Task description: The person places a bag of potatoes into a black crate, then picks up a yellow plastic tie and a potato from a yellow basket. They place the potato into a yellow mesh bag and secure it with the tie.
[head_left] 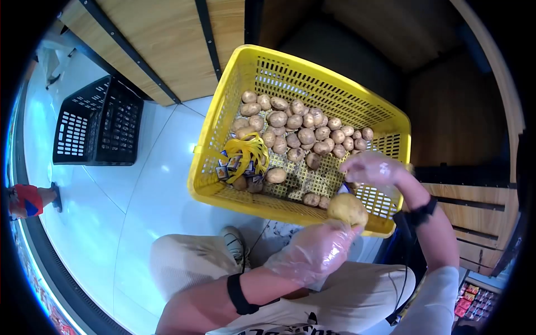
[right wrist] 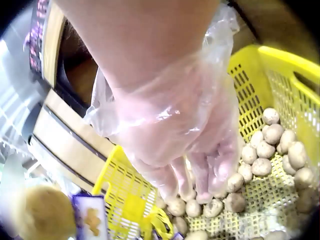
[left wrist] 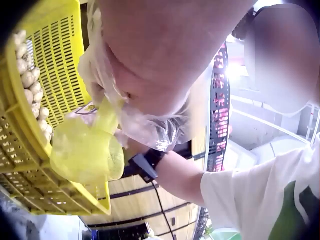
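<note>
My left hand [head_left: 312, 251], in a clear plastic glove, holds a yellow mesh bag [left wrist: 82, 152] with potatoes [head_left: 347, 209] inside. A purple-edged label [right wrist: 91, 217] with a potato picture shows beside that bag in the right wrist view. The bag is at the near right rim of a yellow slotted crate [head_left: 312, 70]. Also gloved, my right hand [head_left: 375, 168] hovers over the crate's right part, its fingers [right wrist: 202, 175] pointing down toward loose potatoes [head_left: 307, 135]. Nothing shows in its grasp. A bundle of yellow mesh bags [head_left: 245, 153] with labels lies in the crate's left end.
A black slotted crate [head_left: 97, 125] stands on the tiled floor [head_left: 145, 184] at the left. Wooden slatted shelving [head_left: 162, 39] rises behind the yellow crate and on the right. Another person's leg [head_left: 33, 200] shows at the far left. My knees are close to the crate's near side.
</note>
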The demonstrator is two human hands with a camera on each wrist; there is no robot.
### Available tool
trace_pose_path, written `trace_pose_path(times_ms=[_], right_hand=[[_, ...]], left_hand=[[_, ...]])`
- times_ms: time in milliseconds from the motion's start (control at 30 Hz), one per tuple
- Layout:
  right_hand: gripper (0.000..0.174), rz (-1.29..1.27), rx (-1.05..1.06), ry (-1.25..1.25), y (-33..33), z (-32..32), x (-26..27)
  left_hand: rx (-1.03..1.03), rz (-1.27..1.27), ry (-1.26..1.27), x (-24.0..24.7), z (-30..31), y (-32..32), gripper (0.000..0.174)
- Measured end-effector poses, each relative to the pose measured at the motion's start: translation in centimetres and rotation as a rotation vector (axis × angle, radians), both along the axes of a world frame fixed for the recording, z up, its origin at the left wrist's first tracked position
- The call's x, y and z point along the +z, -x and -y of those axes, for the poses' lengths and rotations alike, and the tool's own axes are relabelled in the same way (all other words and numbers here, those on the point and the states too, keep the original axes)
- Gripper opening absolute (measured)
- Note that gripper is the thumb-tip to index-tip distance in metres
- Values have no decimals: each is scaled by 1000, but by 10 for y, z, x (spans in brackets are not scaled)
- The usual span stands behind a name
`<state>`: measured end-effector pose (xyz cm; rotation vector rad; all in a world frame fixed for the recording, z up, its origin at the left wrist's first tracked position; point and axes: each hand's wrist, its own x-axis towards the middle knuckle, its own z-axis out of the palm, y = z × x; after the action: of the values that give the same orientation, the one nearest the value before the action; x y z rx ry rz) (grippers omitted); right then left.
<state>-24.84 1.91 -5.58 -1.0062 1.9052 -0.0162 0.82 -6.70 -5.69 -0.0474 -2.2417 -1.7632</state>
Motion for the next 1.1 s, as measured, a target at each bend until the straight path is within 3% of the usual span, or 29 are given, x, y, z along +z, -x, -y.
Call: trace_pose_path(times_ms=[67,133,200,233,267,300,333,400,533,600,633,767,833,867,933,1000,1100], right_hand=[[39,-98,157,16,0,32,-44],[40,-87,226,67,-7,58,-84],[39,-14,168,147,-21,73,-119],[38,19,50,9,-28,84,-138],[36,-101,189,68,-42,94,-129],[35,-199,276,293,-52,88,-154],[38,-102,89,-95,-65,117,-124],[33,-128,393,-63,-67,108,-201],[24,-173,322,100,-80,101,-224],[17,-182,408,311,-80,97,-250],[19,-206,569,271,-78,98,-256],[23,-59,502,118,-74,111,-239],[29,17,141,-23,-63,118,-180],[40,249,28,-135,-48,113,-167],[48,726,-563,187,-42,80,-148],[44,1116,-743,214,-25,48,-113],[45,1085,-880,289,-29,12,-44]], left_hand=[[3,215,332,20,31,1,17],[68,103,350,24,54,0,17],[58,511,765,52,80,8,18],[45,503,760,47,91,7,18],[172,351,634,41,103,4,20],[296,201,504,36,114,1,24],[285,198,500,33,123,-1,24],[502,474,296,35,135,-4,28],[572,570,217,44,148,-3,33],[597,596,159,46,144,0,39],[598,593,162,46,143,0,39],[589,582,219,43,141,1,41],[568,560,195,47,138,4,41],[548,556,136,50,137,5,41],[511,531,79,56,135,7,40],[509,457,43,56,129,8,41],[425,473,-61,63,121,8,42]])
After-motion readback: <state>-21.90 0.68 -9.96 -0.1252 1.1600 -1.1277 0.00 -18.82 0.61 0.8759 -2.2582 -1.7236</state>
